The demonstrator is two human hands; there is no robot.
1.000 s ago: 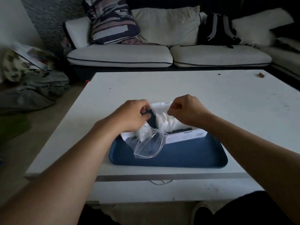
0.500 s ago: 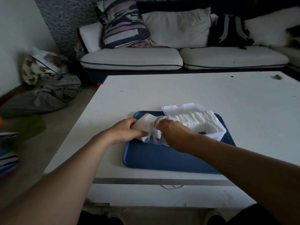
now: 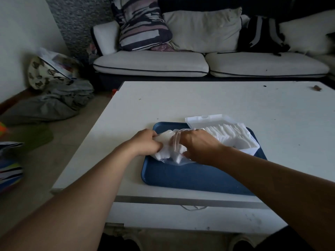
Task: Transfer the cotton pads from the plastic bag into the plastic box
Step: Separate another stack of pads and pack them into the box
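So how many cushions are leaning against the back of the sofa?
3 in view: a striped cushion at the left, a plain beige one beside it, a pale one far right. The backpack may hide more.

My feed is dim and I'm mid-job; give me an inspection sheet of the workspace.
Surface: white low table, blue rectangular tray near its front edge.
Job's things: clear plastic bag of white cotton pads on tray; open white plastic box holding more pads.
Clutter: small brown object at far right.
Grippers: left hand grips bag; right hand at bag's mouth.
Cables: thin loop under table's front edge.
Surroundings: white sofa, black backpack, floor clothes.
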